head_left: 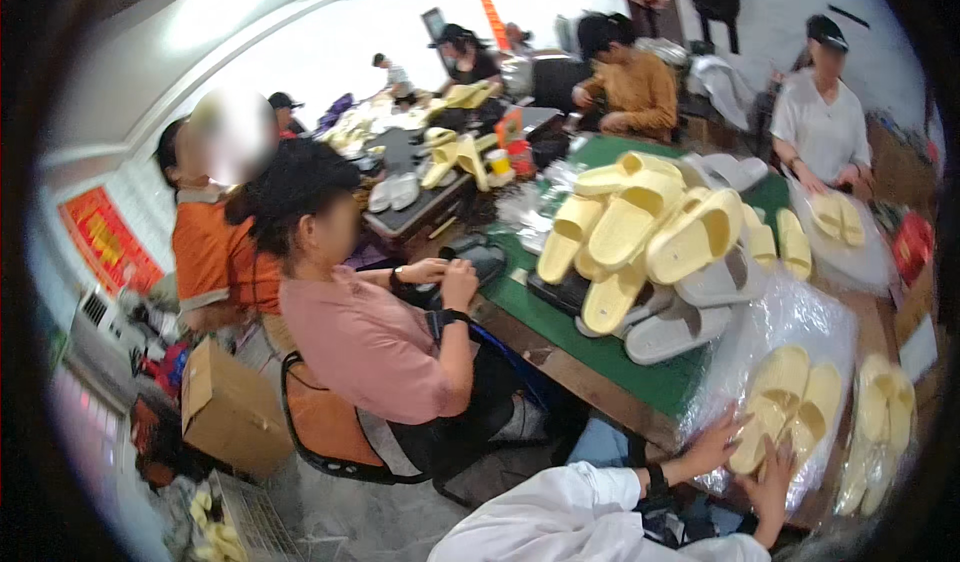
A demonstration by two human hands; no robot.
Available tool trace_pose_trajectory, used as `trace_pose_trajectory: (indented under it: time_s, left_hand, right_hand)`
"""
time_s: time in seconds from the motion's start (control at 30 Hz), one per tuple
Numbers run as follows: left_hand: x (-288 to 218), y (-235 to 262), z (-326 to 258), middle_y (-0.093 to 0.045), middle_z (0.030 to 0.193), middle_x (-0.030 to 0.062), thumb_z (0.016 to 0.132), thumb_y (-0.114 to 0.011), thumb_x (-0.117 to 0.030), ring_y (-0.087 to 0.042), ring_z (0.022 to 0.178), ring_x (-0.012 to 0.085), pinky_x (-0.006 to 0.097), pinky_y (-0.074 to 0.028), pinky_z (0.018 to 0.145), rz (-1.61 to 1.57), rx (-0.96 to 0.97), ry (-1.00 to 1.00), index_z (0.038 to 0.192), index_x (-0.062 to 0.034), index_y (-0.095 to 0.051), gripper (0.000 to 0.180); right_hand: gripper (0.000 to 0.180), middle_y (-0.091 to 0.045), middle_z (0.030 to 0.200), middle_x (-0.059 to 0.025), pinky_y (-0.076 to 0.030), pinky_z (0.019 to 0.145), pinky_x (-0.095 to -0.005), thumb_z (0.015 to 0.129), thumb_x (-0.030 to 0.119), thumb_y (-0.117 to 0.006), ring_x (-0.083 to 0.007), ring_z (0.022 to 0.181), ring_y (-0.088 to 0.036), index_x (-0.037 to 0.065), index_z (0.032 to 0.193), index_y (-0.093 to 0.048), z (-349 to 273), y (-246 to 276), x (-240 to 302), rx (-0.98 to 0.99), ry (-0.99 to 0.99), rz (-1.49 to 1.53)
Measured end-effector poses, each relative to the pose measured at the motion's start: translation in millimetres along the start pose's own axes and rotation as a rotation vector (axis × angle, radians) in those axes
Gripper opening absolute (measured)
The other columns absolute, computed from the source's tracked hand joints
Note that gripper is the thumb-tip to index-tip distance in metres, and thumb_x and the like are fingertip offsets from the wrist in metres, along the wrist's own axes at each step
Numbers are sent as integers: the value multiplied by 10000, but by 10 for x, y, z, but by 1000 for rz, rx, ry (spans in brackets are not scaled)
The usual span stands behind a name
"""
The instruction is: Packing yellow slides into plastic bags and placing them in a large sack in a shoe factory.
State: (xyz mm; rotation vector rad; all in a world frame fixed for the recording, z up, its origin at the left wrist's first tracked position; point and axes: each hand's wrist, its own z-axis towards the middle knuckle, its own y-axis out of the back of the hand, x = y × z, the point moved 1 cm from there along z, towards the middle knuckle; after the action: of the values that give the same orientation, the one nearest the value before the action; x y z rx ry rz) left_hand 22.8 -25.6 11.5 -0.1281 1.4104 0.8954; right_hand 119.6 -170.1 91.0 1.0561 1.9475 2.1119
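A pair of pale yellow slide slippers (790,402) lies on a stack of clear plastic bags (725,362) at the lower right of the table. My left hand (712,446), with a dark band at the wrist, reaches in from the left; its spread fingers touch the edge of the left slipper. My right hand (768,484) rests against the heel end of the pair, fingers stretched upward and apart. Neither hand closes around a slipper. To the right, another yellow pair (875,412) sits in a clear bag.
A heap of yellow slippers (635,224) and grey slippers (680,332) covers the green table top (655,387). A person in a pink top (375,342) works at a dark shoe (487,262) on the left. Other people stand or sit around. A cardboard box (235,409) is on the floor.
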Motion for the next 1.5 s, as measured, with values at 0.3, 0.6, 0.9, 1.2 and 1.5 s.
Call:
trace_pose_trajectory:
  time_s: [0.3, 0.6, 0.9, 1.2, 1.5]
  left_hand:
    - [-178, 236, 65, -324, 1370, 279, 856, -528, -109, -316, 1273, 417, 420, -334, 1010, 55, -54, -60, 1337, -164, -429, 494]
    - [-26, 175, 35, -347, 1320, 330, 778, -505, 54, -357, 1225, 455, 408, -354, 986, 142, -23, -141, 1341, -73, -401, 586]
    - [-57, 211, 13, -362, 1339, 261, 722, -525, 88, -425, 1194, 386, 350, -391, 960, -133, 30, -5, 1329, -79, -421, 638]
    - [87, 194, 51, -424, 1254, 227, 747, -490, 78, -433, 1157, 374, 387, -367, 980, -123, -82, -34, 1303, -46, -420, 574]
    - [115, 185, 50, -395, 1305, 236, 827, -522, -16, -373, 1225, 377, 395, -332, 1010, -59, -55, -43, 1302, -31, -408, 489]
  right_hand:
    - [647, -394, 1318, -263, -205, 1049, -544, 658, 211, -741, -386, 1264, -328, 120, 1251, -502, 193, -114, 146, -233, 87, 34]
    - [626, -307, 1354, -257, -190, 1053, -544, 633, 201, -715, -446, 1281, -237, 92, 1217, -518, 300, -86, 97, -525, -124, -93]
    - [697, -177, 1415, -301, -201, 1085, -462, 592, 92, -655, -453, 1330, -145, 91, 1260, -457, 119, -129, -283, -582, -141, 288]
    - [929, -49, 1454, -301, -204, 1093, -384, 569, 243, -812, -397, 1366, -103, 147, 1372, -354, 30, 101, -462, -153, 126, 420]
    - [739, -429, 1277, -199, -362, 994, -358, 582, 121, -790, -333, 1198, -427, 55, 1242, -465, 186, -88, -473, -509, -139, 761]
